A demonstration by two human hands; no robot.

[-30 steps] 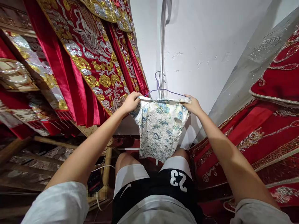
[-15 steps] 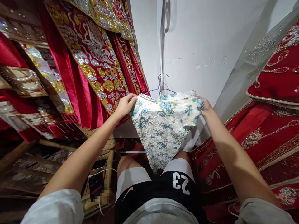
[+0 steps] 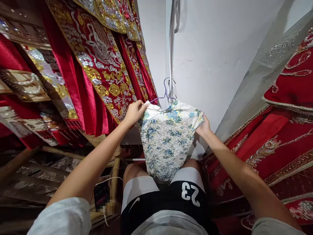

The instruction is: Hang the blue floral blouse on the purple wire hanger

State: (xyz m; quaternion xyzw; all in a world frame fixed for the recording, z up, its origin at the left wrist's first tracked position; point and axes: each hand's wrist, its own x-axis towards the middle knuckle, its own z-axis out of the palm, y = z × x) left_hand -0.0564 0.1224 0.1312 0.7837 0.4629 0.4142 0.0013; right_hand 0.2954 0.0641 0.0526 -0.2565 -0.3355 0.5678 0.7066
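Note:
In front of me hangs a short-sleeved floral blouse (image 3: 168,140), cream with blue and green flowers. A thin purple wire hanger (image 3: 165,93) sits inside its shoulders, with the hook rising above the collar. My left hand (image 3: 135,112) pinches the blouse at its left shoulder, close to the hanger's end. At the other side my right hand (image 3: 203,126) is closed on the edge of the right sleeve; some of its fingers are hidden behind the cloth. The lower hem hangs down between my knees.
Red costumes with gold and silver embroidery (image 3: 105,65) hang at the left. More beaded red garments (image 3: 274,143) fill the right side. A phone (image 3: 102,195) with a white cable lies on a bamboo stool (image 3: 116,169). Behind the blouse is a white wall (image 3: 207,42).
My right hand has moved inward and slightly down with the sleeve, which now slopes downward. The hanger has shifted slightly left, and the blouse front hangs flatter and straighter.

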